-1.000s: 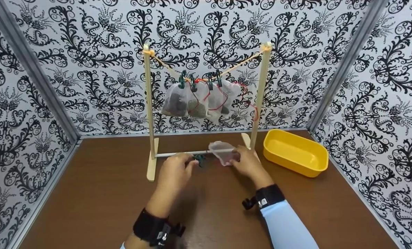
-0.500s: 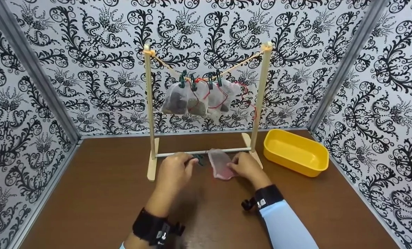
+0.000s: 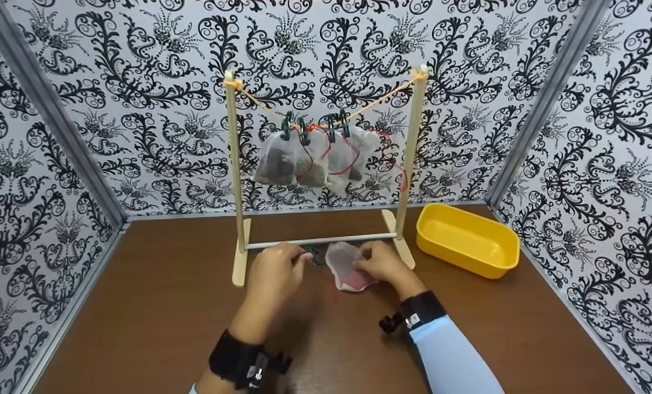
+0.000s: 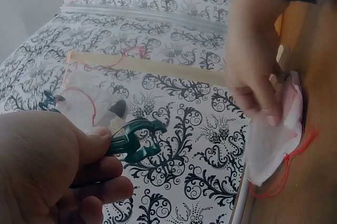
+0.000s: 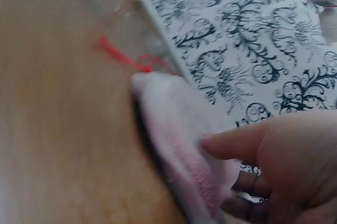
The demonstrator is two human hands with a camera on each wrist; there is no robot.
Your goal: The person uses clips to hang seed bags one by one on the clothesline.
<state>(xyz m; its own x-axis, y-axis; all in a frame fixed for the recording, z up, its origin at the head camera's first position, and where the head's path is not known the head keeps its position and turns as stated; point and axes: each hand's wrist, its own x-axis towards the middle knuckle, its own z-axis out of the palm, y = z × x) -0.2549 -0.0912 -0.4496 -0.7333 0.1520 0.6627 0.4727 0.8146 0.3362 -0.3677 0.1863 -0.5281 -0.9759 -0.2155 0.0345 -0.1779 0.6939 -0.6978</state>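
Observation:
My left hand (image 3: 275,273) pinches a dark green clothespin (image 4: 138,140) between thumb and fingers, low in front of the rack. To its right, my right hand (image 3: 385,262) pinches a white mesh drawstring pouch (image 3: 348,268) with something pink inside. A red drawstring (image 4: 287,168) dangles from the pouch's edge, as the left wrist view shows. The pouch is above the table, apart from the clothespin. Behind both hands, several mesh pouches (image 3: 310,158) with dark or greenish contents hang from the cord (image 3: 380,102), held by green clothespins (image 3: 287,127).
The wooden rack has two posts (image 3: 235,164), flat feet (image 3: 239,268) and a white crossbar (image 3: 326,239) just behind my hands. A yellow tub (image 3: 468,241) stands on the brown table (image 3: 156,317) at the right. Patterned walls (image 3: 326,44) enclose the table's back and sides.
The right hand has lowered the pouch toward me and turned it, so its pinkish end now points down. My left hand stays nearly still with the clothespin.

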